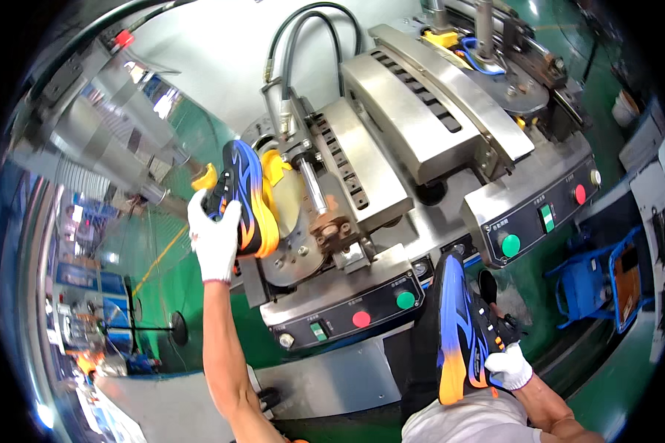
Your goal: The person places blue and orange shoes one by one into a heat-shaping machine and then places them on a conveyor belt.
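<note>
On the left control panel [383, 309] in front of me, short rows of small pale printed characters are sitting above the green button [405, 300], the red button [360, 319] and the little green switch [318, 331], and they are staying too tiny for me to read surely. Similar pale labels are marking the right control panel [528, 232], above its own green button [510, 245], green-and-white switch [546, 218] and red button [580, 194]. Along the sides of the shoe [253, 196] my left hand [216, 232] is holding and the second shoe [458, 325] my right hand [508, 367] is gripping, curved line designs are running, showing me no readable words.
</note>
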Tool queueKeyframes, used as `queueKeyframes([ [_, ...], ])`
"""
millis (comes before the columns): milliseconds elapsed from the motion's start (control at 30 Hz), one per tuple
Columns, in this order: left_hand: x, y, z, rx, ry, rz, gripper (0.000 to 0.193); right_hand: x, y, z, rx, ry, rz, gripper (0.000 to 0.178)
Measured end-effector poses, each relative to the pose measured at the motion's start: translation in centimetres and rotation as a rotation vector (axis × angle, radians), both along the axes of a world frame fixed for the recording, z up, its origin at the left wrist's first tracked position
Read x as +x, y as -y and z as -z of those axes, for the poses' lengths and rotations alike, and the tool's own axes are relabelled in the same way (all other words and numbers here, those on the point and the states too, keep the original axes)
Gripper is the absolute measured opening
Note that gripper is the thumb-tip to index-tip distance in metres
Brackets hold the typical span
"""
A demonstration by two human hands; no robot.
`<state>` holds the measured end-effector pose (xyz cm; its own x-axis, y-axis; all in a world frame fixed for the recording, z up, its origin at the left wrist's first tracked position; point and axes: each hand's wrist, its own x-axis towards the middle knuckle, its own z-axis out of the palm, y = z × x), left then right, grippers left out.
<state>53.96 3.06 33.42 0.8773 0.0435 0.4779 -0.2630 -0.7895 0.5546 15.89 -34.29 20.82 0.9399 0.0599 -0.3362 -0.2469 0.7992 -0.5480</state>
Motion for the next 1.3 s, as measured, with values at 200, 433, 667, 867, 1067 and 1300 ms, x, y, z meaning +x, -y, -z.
queueKeyframes([
  [200,-23.8,-5.9,1.2,0.038,0.104,-0.127,0.065,4.5,-3.4,-2.0,-0.130,-0.004,-0.052,0.070],
  [433,-42.3,-11.1,14.7,-0.116,-0.267,-0.373,0.043,22.4,-13.6,-10.4,-0.455,0.347,-0.213,0.042],
  [667,-48.2,-13.2,24.3,0.002,-0.447,-0.473,0.057,45.3,-22.9,-9.6,-1.125,0.220,-0.376,0.031],
  [867,-48.6,-13.8,26.3,-0.200,-0.346,-0.399,0.062,50.4,-27.0,-1.7,-1.783,0.227,-0.268,0.028],
  [1067,-46.8,-14.0,27.4,-0.201,-0.285,-0.393,0.060,51.4,-27.3,-1.5,-2.172,0.267,-0.442,0.043],
  [1300,-46.0,-15.0,27.4,-0.148,-0.366,-0.356,0.060,36.2,-27.1,-8.3,-1.667,0.789,-0.246,0.080],
])
